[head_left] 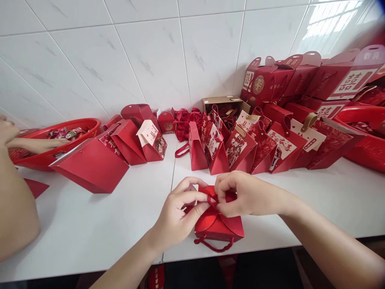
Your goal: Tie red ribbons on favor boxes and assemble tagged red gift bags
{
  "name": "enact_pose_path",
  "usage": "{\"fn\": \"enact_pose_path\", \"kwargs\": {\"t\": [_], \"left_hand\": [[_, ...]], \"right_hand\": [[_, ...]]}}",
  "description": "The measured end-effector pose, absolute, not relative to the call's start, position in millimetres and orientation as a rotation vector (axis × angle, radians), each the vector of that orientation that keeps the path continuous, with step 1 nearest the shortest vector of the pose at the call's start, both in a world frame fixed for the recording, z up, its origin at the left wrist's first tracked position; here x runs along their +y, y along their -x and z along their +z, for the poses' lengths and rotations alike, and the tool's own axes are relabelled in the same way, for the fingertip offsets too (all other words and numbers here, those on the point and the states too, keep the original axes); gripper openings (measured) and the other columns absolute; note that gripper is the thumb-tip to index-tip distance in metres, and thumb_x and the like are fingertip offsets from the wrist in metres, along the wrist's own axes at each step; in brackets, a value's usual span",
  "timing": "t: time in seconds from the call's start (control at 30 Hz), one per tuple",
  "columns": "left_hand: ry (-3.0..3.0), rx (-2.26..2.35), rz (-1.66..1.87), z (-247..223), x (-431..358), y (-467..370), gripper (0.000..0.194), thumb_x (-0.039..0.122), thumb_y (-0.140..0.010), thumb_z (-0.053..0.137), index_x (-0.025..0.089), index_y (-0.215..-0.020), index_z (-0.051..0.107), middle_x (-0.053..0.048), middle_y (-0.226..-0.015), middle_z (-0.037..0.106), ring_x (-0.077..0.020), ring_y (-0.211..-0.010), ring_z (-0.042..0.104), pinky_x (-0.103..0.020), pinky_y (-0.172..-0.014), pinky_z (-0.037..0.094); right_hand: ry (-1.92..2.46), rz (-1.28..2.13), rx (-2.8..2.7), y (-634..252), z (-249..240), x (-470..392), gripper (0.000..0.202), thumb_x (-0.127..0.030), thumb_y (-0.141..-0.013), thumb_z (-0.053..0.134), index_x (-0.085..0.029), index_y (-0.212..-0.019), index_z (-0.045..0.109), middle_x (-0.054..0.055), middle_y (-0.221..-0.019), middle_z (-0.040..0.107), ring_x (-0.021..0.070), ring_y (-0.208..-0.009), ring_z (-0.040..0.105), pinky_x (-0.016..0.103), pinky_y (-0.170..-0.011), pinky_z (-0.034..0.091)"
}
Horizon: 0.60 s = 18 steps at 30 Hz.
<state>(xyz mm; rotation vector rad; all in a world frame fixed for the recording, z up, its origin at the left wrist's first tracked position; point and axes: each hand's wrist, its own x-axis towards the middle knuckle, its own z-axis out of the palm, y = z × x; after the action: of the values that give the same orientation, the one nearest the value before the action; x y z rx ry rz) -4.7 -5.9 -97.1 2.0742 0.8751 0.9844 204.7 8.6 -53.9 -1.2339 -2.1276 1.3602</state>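
A small red gift box (219, 225) with curved overlapping flaps rests on the white table in front of me. Its twisted rope handle (217, 248) hangs over the near side. On top of the box, my left hand (183, 208) pinches a red ribbon (212, 200) between thumb and fingers. From the other side my right hand (236, 193) also closes its fingertips on the ribbon at the centre of the lid. The exact shape of the ribbon is partly covered by my fingers.
Behind the box stand several red gift bags (242, 146). Larger red boxes (270, 82) are stacked at the back right. Red baskets stand left (90, 130) and right (365, 146); another person's arm (18, 192) reaches into the left one. Red ribbon bundles (189, 120) lie near the wall.
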Motion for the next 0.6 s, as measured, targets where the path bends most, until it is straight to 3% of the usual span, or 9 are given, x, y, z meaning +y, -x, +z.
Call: {"fn": "enact_pose_path", "kwargs": {"t": [0.13,0.2,0.27,0.37,0.53,0.6], "left_hand": [[-2.122,1.111,1.057,-99.2,2.0,20.3,0.018,0.018,-0.093,0.054,0.023,-0.089,0.070,-0.004,-0.114,0.060,-0.0075,-0.066,0.058,-0.021,-0.057,0.049],[-2.200,1.259,1.040,-99.4,5.5,31.0,0.018,0.021,-0.093,0.054,0.023,-0.088,0.071,-0.005,-0.116,0.062,-0.0114,-0.072,0.059,-0.023,-0.053,0.048],[-2.335,1.350,0.996,-99.2,6.4,39.5,0.018,0.022,-0.092,0.055,0.024,-0.085,0.072,-0.006,-0.116,0.063,-0.0175,-0.084,0.060,-0.026,-0.060,0.052],[-2.574,1.406,0.953,-97.6,3.0,45.1,0.022,0.020,-0.091,0.053,0.024,-0.082,0.073,-0.008,-0.114,0.065,-0.0253,-0.102,0.055,-0.037,-0.078,0.055],[-2.669,1.513,0.892,-91.3,-0.3,43.7,0.023,0.020,-0.090,0.054,0.024,-0.081,0.074,-0.010,-0.113,0.062,-0.0301,-0.110,0.049,-0.034,-0.069,0.056],[-2.616,1.523,0.886,-90.8,0.4,43.7,0.023,0.021,-0.091,0.054,0.024,-0.081,0.074,-0.010,-0.112,0.062,-0.0305,-0.112,0.049,-0.038,-0.074,0.057]], "right_hand": [[1.286,1.098,-2.176,-211.7,-52.6,-4.4,0.014,-0.015,-0.069,0.061,-0.018,-0.058,0.053,0.000,-0.086,0.057,0.0144,-0.077,0.051,0.030,-0.072,0.042],[1.386,0.894,-2.185,-218.5,-54.7,-13.2,0.014,-0.015,-0.072,0.060,-0.018,-0.058,0.056,0.003,-0.103,0.057,0.0199,-0.094,0.052,0.040,-0.090,0.040],[1.474,0.791,-2.204,-225.9,-58.5,-20.5,0.015,-0.017,-0.073,0.060,-0.019,-0.058,0.059,0.005,-0.114,0.054,0.0262,-0.109,0.048,0.050,-0.099,0.035],[1.520,0.874,-2.218,-233.0,-65.3,-26.4,0.014,-0.019,-0.074,0.060,-0.021,-0.060,0.063,0.006,-0.125,0.050,0.0316,-0.126,0.039,0.052,-0.103,0.033],[1.543,0.924,-2.212,-232.0,-72.9,-28.6,0.015,-0.023,-0.077,0.061,-0.021,-0.062,0.065,0.004,-0.138,0.044,0.0329,-0.136,0.030,0.053,-0.107,0.033],[1.546,0.876,-2.250,-234.5,-74.3,-29.9,0.016,-0.025,-0.079,0.061,-0.022,-0.064,0.066,0.005,-0.138,0.045,0.0335,-0.137,0.030,0.054,-0.108,0.033]]}}
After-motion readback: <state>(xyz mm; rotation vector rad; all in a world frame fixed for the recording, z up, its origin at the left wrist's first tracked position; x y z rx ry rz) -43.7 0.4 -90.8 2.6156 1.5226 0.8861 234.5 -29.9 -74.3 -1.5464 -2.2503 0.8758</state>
